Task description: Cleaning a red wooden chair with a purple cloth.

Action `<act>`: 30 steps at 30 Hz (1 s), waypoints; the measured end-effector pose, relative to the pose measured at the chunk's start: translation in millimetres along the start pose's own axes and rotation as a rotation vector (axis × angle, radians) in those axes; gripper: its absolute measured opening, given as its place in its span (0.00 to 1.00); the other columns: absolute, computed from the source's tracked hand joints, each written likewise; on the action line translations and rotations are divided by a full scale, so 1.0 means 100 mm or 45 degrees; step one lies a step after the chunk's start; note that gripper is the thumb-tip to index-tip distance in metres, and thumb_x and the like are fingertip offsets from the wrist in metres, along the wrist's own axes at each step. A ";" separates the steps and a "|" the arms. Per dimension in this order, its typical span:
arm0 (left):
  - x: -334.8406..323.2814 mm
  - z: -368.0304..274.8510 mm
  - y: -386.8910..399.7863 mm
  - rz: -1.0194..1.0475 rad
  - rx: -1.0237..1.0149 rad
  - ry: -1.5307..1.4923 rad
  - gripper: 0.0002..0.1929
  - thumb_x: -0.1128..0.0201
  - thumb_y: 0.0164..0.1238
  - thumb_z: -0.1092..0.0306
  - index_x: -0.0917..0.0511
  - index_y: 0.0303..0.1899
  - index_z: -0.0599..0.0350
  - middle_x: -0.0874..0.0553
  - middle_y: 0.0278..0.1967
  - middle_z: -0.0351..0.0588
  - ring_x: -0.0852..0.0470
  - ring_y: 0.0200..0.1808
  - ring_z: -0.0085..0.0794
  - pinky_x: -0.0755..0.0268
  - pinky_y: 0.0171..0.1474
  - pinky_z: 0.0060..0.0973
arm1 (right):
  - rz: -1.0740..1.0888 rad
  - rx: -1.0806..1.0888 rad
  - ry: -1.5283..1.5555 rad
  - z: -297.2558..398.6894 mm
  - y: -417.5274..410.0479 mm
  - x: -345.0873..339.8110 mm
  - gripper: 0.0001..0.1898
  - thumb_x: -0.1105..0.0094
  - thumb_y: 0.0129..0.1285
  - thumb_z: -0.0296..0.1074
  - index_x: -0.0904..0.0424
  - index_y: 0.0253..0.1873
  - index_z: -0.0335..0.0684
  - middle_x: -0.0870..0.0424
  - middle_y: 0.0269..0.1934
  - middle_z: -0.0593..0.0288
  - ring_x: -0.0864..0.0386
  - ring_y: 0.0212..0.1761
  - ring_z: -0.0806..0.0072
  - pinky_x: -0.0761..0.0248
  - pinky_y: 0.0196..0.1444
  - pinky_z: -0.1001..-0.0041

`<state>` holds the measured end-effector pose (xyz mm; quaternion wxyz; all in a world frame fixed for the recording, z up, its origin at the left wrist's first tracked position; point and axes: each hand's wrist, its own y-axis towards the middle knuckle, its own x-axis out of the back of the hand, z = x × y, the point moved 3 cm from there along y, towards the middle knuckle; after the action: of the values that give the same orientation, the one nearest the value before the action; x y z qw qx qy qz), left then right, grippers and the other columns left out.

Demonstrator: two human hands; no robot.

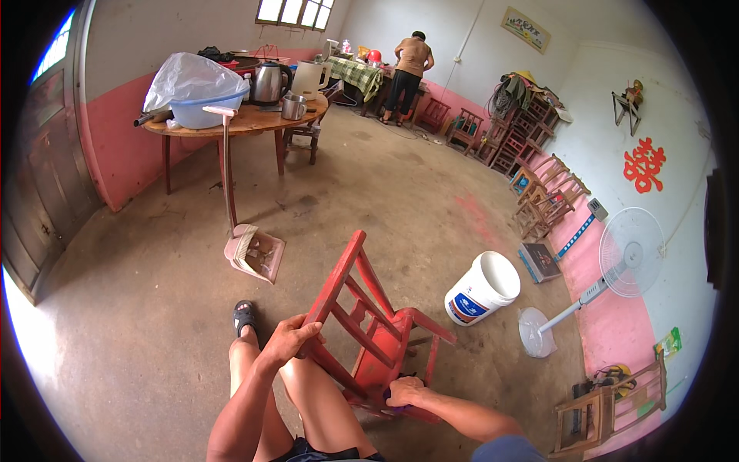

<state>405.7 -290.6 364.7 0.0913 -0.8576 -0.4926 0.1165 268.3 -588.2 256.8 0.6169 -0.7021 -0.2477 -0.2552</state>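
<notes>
A red wooden chair (375, 352) stands tilted in front of my legs, its slatted backrest leaning toward me. My left hand (294, 335) grips the top rail of that backrest. Low on the chair, by the seat's near edge, my right hand (407, 391) presses a dark purple cloth (398, 408) against the wood. Most of the cloth is hidden under the fingers. Beyond the chair to the right stands a white plastic bucket (491, 283) with a blue label.
A dustpan with a brush (254, 254) lies ahead on the left, near a round wooden table (260, 124) bearing kettles and a basin. To the right are a standing fan (583, 303) and wooden chairs (542, 202). A person (413, 63) stands at the far table.
</notes>
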 end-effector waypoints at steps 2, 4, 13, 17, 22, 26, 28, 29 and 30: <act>0.00 0.01 0.01 -0.010 -0.003 0.002 0.22 0.38 0.73 0.48 0.19 0.52 0.58 0.12 0.36 0.42 0.20 0.30 0.21 0.32 0.28 0.21 | -0.004 0.000 -0.001 -0.01 0.02 -0.02 0.26 0.37 0.53 0.48 0.14 0.52 0.37 0.13 0.52 0.49 0.16 0.56 0.54 0.23 0.57 0.59; 0.01 0.02 0.02 -0.005 -0.001 0.004 0.21 0.38 0.73 0.48 0.19 0.51 0.58 0.12 0.36 0.41 0.20 0.30 0.21 0.32 0.28 0.21 | -0.001 0.005 0.008 -0.01 0.02 -0.02 0.26 0.37 0.53 0.48 0.14 0.52 0.37 0.13 0.52 0.49 0.16 0.56 0.54 0.23 0.57 0.59; 0.00 -0.03 -0.01 0.001 -0.005 0.016 0.21 0.38 0.73 0.48 0.19 0.50 0.58 0.12 0.35 0.41 0.21 0.28 0.20 0.33 0.27 0.21 | -0.008 0.008 0.012 -0.02 0.01 -0.01 0.26 0.38 0.53 0.49 0.14 0.52 0.36 0.13 0.52 0.48 0.16 0.56 0.54 0.23 0.58 0.60; 0.00 -0.02 0.00 0.009 -0.004 0.006 0.20 0.38 0.73 0.48 0.19 0.49 0.58 0.12 0.34 0.41 0.22 0.27 0.19 0.34 0.27 0.21 | -0.009 0.002 0.007 -0.02 0.04 -0.04 0.26 0.38 0.54 0.49 0.14 0.52 0.36 0.13 0.52 0.48 0.16 0.56 0.54 0.23 0.58 0.60; -0.01 -0.03 -0.01 0.002 -0.004 0.008 0.20 0.38 0.73 0.49 0.19 0.50 0.57 0.12 0.35 0.41 0.22 0.27 0.19 0.34 0.27 0.21 | 0.003 -0.003 0.009 -0.01 0.02 -0.02 0.26 0.38 0.54 0.49 0.14 0.52 0.36 0.13 0.53 0.48 0.16 0.56 0.54 0.23 0.58 0.60; -0.01 -0.01 0.00 -0.004 -0.002 -0.003 0.20 0.38 0.73 0.49 0.19 0.50 0.58 0.12 0.35 0.41 0.22 0.27 0.19 0.34 0.27 0.21 | -0.015 0.013 0.002 -0.01 0.00 -0.02 0.26 0.38 0.54 0.49 0.14 0.52 0.36 0.13 0.52 0.48 0.16 0.56 0.54 0.23 0.58 0.60; 0.00 0.00 0.01 0.003 -0.004 -0.006 0.20 0.38 0.73 0.49 0.19 0.50 0.58 0.12 0.35 0.41 0.22 0.27 0.19 0.34 0.27 0.21 | -0.013 0.007 0.005 -0.01 0.00 -0.01 0.26 0.38 0.54 0.49 0.14 0.52 0.36 0.13 0.52 0.48 0.16 0.56 0.54 0.23 0.57 0.59; 0.00 0.00 0.01 0.010 -0.005 -0.009 0.20 0.38 0.73 0.49 0.19 0.51 0.58 0.12 0.35 0.41 0.22 0.27 0.19 0.34 0.27 0.21 | -0.013 0.007 0.004 -0.01 -0.01 -0.01 0.26 0.38 0.54 0.49 0.14 0.52 0.36 0.13 0.52 0.48 0.16 0.56 0.54 0.23 0.57 0.59; 0.00 0.00 0.01 0.009 -0.005 -0.009 0.20 0.38 0.73 0.49 0.19 0.51 0.58 0.12 0.35 0.41 0.22 0.27 0.19 0.34 0.27 0.21 | -0.009 0.007 0.007 -0.01 -0.01 -0.01 0.26 0.38 0.54 0.49 0.14 0.52 0.36 0.13 0.52 0.48 0.16 0.56 0.54 0.23 0.57 0.59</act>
<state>406.4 -291.4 364.5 0.0876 -0.8590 -0.4903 0.1188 267.0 -589.2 257.3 0.6187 -0.6986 -0.2492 -0.2588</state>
